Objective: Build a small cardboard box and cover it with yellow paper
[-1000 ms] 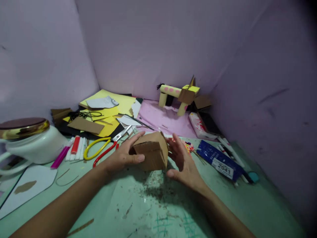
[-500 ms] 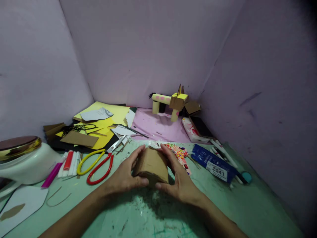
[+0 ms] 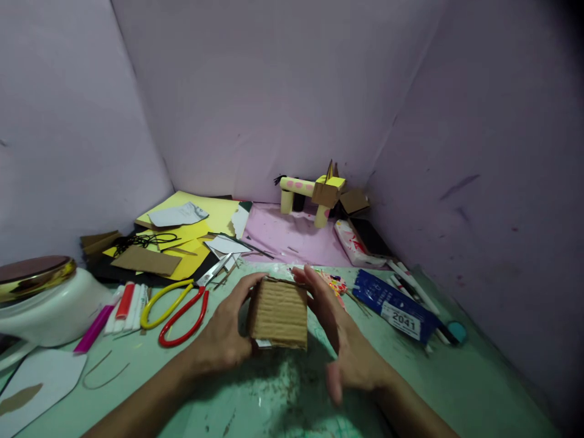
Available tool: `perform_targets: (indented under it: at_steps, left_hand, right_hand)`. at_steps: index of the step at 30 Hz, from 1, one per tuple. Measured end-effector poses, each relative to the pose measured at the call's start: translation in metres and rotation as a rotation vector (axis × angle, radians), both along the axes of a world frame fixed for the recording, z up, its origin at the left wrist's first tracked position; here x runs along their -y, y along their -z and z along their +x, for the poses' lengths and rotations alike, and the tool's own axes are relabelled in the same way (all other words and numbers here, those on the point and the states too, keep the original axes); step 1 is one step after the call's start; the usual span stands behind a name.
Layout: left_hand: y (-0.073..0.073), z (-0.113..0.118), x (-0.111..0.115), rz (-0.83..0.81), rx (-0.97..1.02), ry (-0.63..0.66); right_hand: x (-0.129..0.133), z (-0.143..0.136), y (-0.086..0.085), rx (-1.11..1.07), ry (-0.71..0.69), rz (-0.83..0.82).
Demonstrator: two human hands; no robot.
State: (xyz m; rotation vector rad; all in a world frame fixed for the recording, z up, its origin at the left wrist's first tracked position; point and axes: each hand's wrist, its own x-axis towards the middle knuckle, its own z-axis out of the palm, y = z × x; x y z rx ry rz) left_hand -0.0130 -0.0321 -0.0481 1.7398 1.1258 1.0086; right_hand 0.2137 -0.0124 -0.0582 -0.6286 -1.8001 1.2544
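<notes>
A small brown cardboard box (image 3: 279, 311), its ribbed face toward me and a bit of white at its lower left corner, is held over the green table (image 3: 255, 407). My left hand (image 3: 228, 325) grips it by the left side. On the right, my right hand (image 3: 340, 334) has its fingers spread and its thumb away from the box; its fingertips are near the upper right corner, and whether they touch is unclear. Behind it lies a colourful patterned piece (image 3: 335, 283), partly hidden by that hand.
Red and yellow scissors (image 3: 185, 310), markers (image 3: 125, 302) and a white jar (image 3: 55, 304) are at left. Yellow paper and cardboard (image 3: 146, 260) lie behind them. A yellow animal figure (image 3: 310, 188) stands at the back; a blue packet (image 3: 395, 307) lies right.
The box has turned, so its ribbed face now shows. My right hand has opened, with its thumb moved down and right off the box. My left hand still holds on.
</notes>
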Motion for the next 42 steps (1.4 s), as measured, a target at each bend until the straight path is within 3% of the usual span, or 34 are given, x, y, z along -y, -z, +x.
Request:
perform_targets:
  at_steps: [6, 10, 16, 21, 24, 28, 42]
  left_hand:
    - [-0.005, 0.0, 0.003, 0.088, -0.099, 0.045]
    - [-0.005, 0.002, 0.007, 0.158, -0.105, 0.127]
    - [0.0, -0.01, 0.002, 0.013, -0.084, 0.085]
    - [-0.004, -0.009, 0.003, -0.122, 0.061, 0.138]
    - [-0.005, -0.003, 0.007, -0.215, 0.084, 0.151]
    - [0.001, 0.003, 0.009, -0.189, 0.111, 0.076]
    - [0.005, 0.002, 0.012, -0.131, 0.133, 0.092]
  right_hand:
    - [-0.009, -0.008, 0.01, -0.155, 0.02, -0.35]
    - [-0.005, -0.012, 0.006, -0.187, 0.009, -0.427]
    - [0.002, -0.014, -0.004, -0.029, 0.298, -0.059]
    - [0.004, -0.013, 0.005, 0.19, 0.281, 0.333]
    - [0.005, -0.012, 0.007, 0.261, 0.277, 0.471]
    - [0.004, -0.01, 0.007, 0.268, 0.25, 0.5]
    - [0.005, 0.004, -0.007, 0.291, 0.111, 0.35]
